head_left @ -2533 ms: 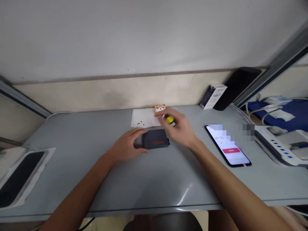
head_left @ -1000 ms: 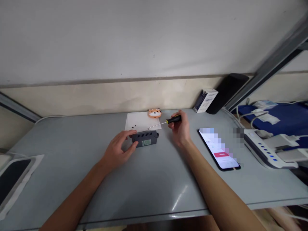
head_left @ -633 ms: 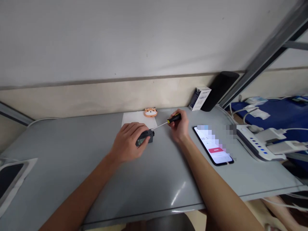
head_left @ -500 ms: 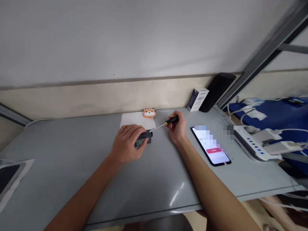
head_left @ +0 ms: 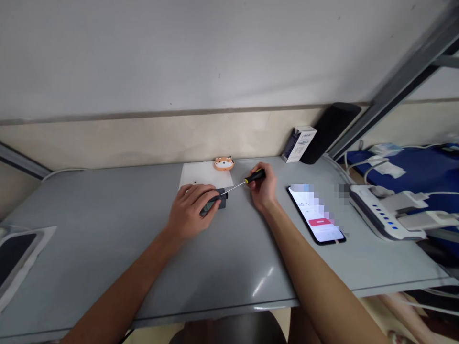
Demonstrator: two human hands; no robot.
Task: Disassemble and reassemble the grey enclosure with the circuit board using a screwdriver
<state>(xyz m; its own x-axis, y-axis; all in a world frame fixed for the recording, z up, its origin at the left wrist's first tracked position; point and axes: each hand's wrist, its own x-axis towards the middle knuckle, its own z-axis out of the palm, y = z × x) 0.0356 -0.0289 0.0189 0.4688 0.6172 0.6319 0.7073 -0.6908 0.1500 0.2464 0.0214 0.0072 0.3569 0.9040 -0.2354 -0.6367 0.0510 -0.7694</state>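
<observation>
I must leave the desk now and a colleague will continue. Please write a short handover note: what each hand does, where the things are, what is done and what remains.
Left hand: clamped over the small dark box, holding it on the grey table.
Right hand: grips the screwdriver by its black and yellow handle; the tip meets the right end of the box.
Behind the box lies a white paper sheet with one small dark speck on it, maybe a screw, and an orange animal figure at its far edge. A lit phone lies to the right.
Done: tool placed on the box.
Left: whether that screw is loose or tight cannot be seen.
</observation>
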